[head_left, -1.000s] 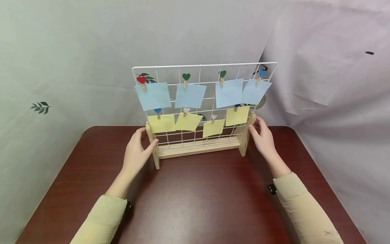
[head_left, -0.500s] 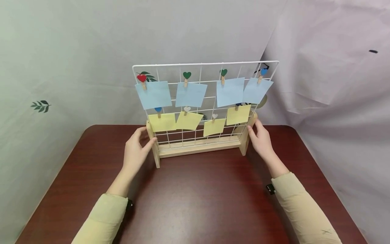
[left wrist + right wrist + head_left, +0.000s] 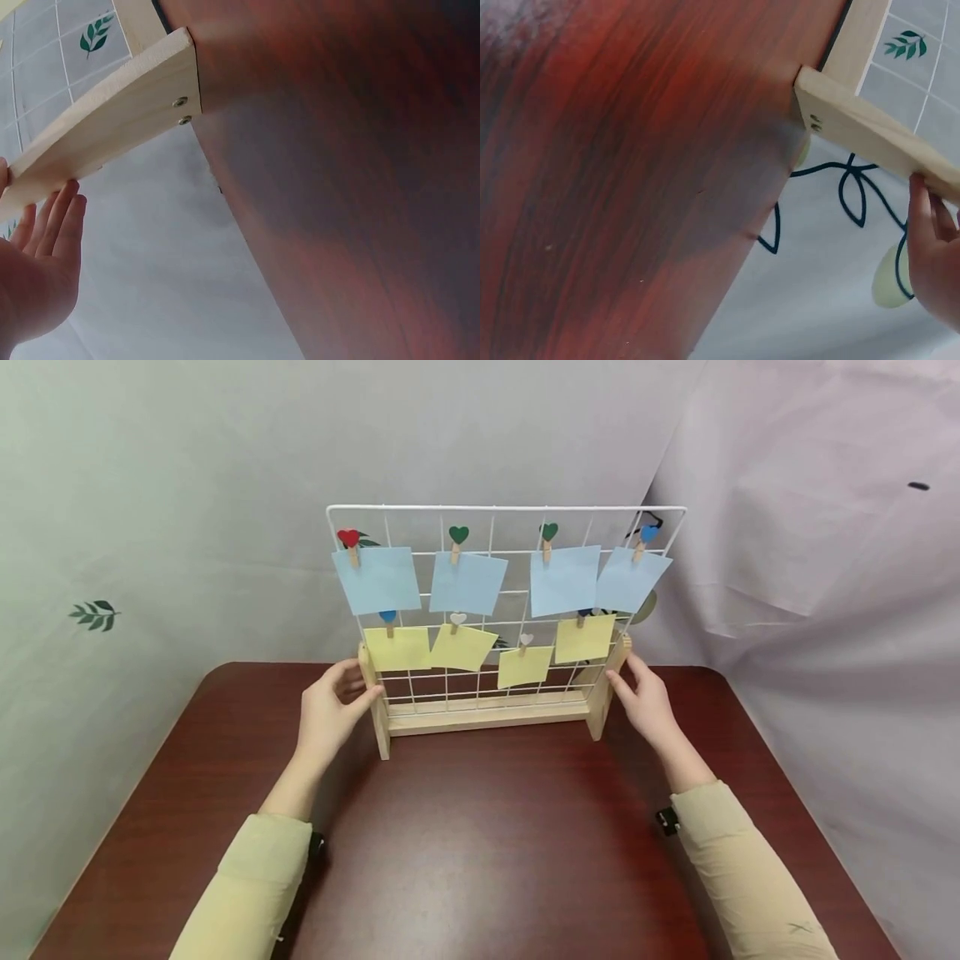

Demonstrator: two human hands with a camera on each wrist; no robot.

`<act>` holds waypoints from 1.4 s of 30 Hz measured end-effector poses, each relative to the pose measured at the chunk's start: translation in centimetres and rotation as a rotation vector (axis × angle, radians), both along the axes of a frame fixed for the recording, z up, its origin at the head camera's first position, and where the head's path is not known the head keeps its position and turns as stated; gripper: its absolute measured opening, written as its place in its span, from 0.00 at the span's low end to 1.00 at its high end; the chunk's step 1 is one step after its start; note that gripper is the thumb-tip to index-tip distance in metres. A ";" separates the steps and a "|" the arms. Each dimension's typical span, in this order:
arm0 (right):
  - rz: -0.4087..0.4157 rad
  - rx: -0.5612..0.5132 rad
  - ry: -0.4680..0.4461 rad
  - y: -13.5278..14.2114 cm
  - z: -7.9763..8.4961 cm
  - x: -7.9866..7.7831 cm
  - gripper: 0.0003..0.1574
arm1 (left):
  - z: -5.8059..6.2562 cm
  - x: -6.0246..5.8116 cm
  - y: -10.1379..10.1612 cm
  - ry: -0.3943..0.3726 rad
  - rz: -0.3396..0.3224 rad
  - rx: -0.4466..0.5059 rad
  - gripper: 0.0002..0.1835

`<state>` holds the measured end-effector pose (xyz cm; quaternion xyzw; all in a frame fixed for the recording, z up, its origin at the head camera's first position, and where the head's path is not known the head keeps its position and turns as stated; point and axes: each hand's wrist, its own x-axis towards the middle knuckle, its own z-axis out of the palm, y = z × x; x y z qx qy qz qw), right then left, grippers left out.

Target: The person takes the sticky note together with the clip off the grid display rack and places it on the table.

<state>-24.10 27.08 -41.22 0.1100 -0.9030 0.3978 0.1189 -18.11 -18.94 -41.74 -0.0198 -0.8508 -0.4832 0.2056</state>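
One wire rack [image 3: 487, 720] between left fingers [image 3: 71, 225] and right fingers [image 3: 921, 206], each set narrowly parted, pinching a wooden side post [image 3: 379, 728]

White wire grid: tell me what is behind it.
Through the white wire grid show a pale backdrop with green leaf prints and, low down, the reddish-brown table. Whatever lies behind the blue notes and yellow notes is covered.

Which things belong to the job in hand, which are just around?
Job:
- wooden stand, both ends held by left hand and right hand
- wire grid
- blue notes
- yellow notes
- heart clips

Just around:
- table
- leaf-print backdrop
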 end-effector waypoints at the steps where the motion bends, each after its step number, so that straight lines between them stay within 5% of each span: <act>1: 0.006 -0.007 -0.014 0.2 0.0 -0.1 0.33 | 0.0 -0.1 0.0 -0.002 -0.003 -0.005 0.26; 42: 0.124 -0.144 -0.068 1.4 -0.4 -0.3 0.34 | 0.1 0.2 0.7 -0.029 0.022 0.044 0.26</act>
